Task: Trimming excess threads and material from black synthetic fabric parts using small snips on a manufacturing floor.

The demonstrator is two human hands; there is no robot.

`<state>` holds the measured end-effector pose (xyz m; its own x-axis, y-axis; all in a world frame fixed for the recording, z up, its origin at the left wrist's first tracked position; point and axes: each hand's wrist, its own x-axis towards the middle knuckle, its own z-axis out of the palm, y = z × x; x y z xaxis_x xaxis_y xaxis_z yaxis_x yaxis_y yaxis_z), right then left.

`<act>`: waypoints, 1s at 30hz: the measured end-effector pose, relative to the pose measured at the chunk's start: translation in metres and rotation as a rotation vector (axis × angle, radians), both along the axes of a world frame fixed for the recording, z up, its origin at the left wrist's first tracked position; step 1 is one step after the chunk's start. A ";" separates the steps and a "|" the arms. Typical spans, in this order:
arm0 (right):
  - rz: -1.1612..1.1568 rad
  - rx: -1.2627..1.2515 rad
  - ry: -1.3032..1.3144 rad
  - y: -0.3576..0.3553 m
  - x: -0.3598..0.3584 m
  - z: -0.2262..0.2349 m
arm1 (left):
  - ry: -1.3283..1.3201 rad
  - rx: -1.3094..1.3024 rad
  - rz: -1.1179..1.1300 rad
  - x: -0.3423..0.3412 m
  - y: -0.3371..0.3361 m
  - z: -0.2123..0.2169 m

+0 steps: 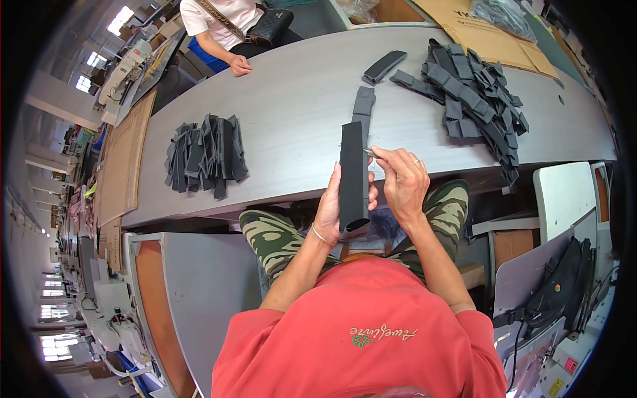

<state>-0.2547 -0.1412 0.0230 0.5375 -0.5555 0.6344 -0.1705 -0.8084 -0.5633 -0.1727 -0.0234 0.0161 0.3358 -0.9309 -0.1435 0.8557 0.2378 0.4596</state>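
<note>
My left hand (329, 207) is closed round a long, dark fabric strip (353, 176), folded like a tube and held upright above the table's near edge. My right hand (403, 180) pinches a small, pointed metal tool (370, 152); most of it is hidden by the fingers, so its kind cannot be told. The tip lies against the strip's right edge. Just beyond, a grey fabric strip (363, 105) lies partly behind the held one. Another dark strip (385, 67) rests farther off.
On the grey table (292, 132), a bundle of dark strips (206, 154) lies left and a larger tangled heap (471, 99) right. A flattened cardboard piece (488, 36) is at the far right. Across the table sits a person (222, 30) with a black bag (271, 28).
</note>
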 end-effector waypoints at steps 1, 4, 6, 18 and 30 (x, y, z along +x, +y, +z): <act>-0.002 0.022 0.014 -0.001 0.000 0.000 | 0.023 -0.030 -0.005 0.001 0.000 -0.001; 0.038 0.115 -0.084 -0.004 -0.001 0.002 | 0.002 0.011 0.024 0.001 0.000 -0.001; 0.075 0.176 -0.085 -0.003 -0.003 0.006 | -0.004 0.014 0.038 0.002 -0.001 -0.001; 0.098 0.104 0.047 0.006 0.003 0.014 | -0.062 0.168 0.106 0.003 0.000 -0.006; 0.082 0.016 0.032 0.005 0.007 0.012 | -0.044 0.236 0.137 0.000 -0.001 0.003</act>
